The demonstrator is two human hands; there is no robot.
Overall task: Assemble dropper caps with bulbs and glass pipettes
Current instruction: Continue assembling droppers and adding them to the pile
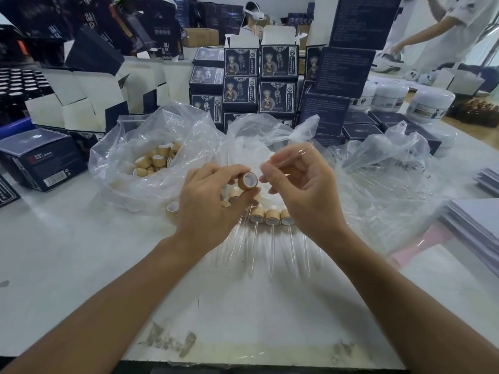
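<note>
My left hand (208,201) grips a bamboo-coloured dropper cap (248,181) between thumb and fingers, its white open end turned toward my right hand. My right hand (299,190) pinches a clear glass pipette (293,157) that slants up to the right, its near end a short gap from the cap. Below the hands, several assembled droppers (271,217) lie in a row on the white table (81,252), glass tubes pointing toward me. A plastic bag of loose caps (156,157) sits at the left.
A crumpled clear bag with glass pipettes (388,184) lies to the right. Stacks of dark printed boxes (259,85) and open white cartons (81,101) stand behind. White jars (432,103) are at the back right; paper stacks (475,228) at the right edge. Other people work beyond.
</note>
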